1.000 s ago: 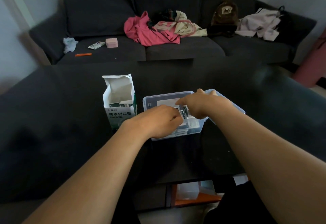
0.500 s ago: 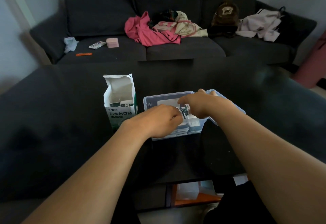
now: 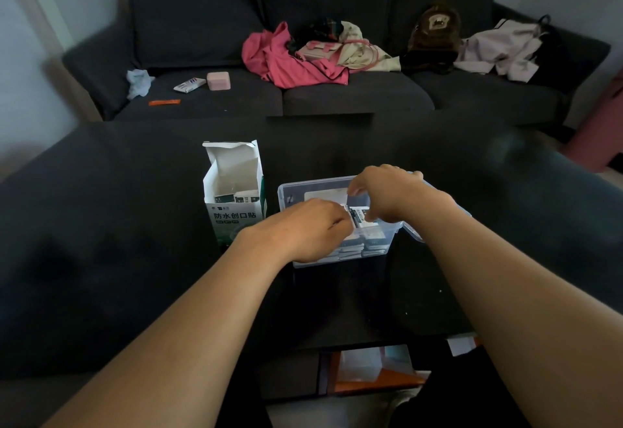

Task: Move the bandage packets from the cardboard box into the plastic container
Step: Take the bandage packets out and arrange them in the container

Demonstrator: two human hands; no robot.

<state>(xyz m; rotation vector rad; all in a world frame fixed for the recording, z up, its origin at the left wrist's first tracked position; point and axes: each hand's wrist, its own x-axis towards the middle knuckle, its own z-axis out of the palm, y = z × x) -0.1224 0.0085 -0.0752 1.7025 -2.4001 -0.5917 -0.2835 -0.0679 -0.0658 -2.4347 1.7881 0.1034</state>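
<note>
Head view looks down on a dark, glossy table [image 3: 135,259] with a dark grey sofa [image 3: 337,90] behind it, set against pale walls. On the sofa lie a pink garment [image 3: 286,60], a brown backpack [image 3: 435,33], pale clothes [image 3: 502,48], a small pink case [image 3: 218,80], a white crumpled cloth [image 3: 137,81] and an orange strip [image 3: 164,102].

On the table stands the cardboard box [image 3: 234,205], upright with its top flaps open; a few bandage packets [image 3: 232,198] show low inside it. Just to its right sits the plastic container [image 3: 337,222], clear and rectangular, its long side running left to right. Its clear lid [image 3: 413,230] hangs open off the right end. Stacks of flat packets [image 3: 364,245] lie inside it, visible through the near wall.

Both hands are over the container. The left hand [image 3: 310,229] is curled with knuckles up, fingertips tucked toward the middle of the container, touching the packet [image 3: 359,217] that sits at the top of the pile. The right hand [image 3: 387,191] arches above from the far side, fingers bent downward and close together, their tips meeting the same packet, which is tilted with its printed face up. Whether either hand truly pinches it or merely presses it, I cannot tell, since the fingertips are hidden behind the knuckles.
</note>
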